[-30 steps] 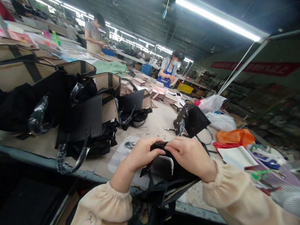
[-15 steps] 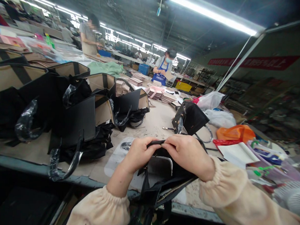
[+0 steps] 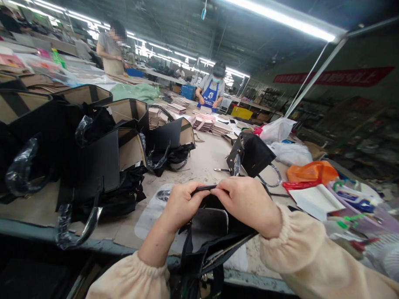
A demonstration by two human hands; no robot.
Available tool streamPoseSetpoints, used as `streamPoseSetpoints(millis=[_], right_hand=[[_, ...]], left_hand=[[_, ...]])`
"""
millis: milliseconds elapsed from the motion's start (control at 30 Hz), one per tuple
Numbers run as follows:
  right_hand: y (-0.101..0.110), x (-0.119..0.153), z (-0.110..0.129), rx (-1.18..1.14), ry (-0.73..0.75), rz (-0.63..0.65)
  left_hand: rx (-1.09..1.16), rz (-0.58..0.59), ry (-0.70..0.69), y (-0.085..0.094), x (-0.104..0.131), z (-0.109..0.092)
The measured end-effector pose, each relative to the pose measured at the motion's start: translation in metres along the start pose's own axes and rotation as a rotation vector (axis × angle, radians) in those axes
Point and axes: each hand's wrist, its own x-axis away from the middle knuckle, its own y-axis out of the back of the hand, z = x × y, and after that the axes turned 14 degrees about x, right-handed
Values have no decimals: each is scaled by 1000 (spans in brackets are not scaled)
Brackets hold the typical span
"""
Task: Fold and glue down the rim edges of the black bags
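Both hands pinch the top edge of a black bag [image 3: 212,250] at the table's front edge. My left hand [image 3: 184,203] is closed on the rim from the left, thumb and fingers together. Close beside it, my right hand [image 3: 248,201] grips the same rim, its fingertips nearly touching the left ones. The bag hangs open towards me, with a grey panel [image 3: 210,222] showing inside. Its lower part drops past the table edge. Beyond my hands another black bag [image 3: 256,153] with a plastic-wrapped handle stands on the table [image 3: 209,152].
Several black bags with beige insides [image 3: 101,159] crowd the left. On the right lie an orange bag [image 3: 311,171], white paper [image 3: 316,200], a purple basket [image 3: 380,217] and a white fan [image 3: 387,256]. A person in a blue apron [image 3: 210,95] stands across the table.
The view has shifted slightly. Both hands keep hold of the bag's rim in nearly the same place. The aproned person's hands are lower, and the board they held up has been lowered.
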Motion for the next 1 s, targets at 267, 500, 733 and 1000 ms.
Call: streamPoseSetpoints(millis=[267, 500, 733, 1000], right_hand=[[-3, 5, -9, -13, -18, -67], [-3, 6, -15, -66, 329, -243], [-2, -3, -10, -24, 437, -236], [-3, 0, -16, -7, 364, -205]], left_hand=[[-10, -17, 16, -2, -1, 1], [-6, -22, 5, -1, -2, -2], [-112, -33, 16, -2, 1, -2], [-7, -29, 14, -5, 0, 2]])
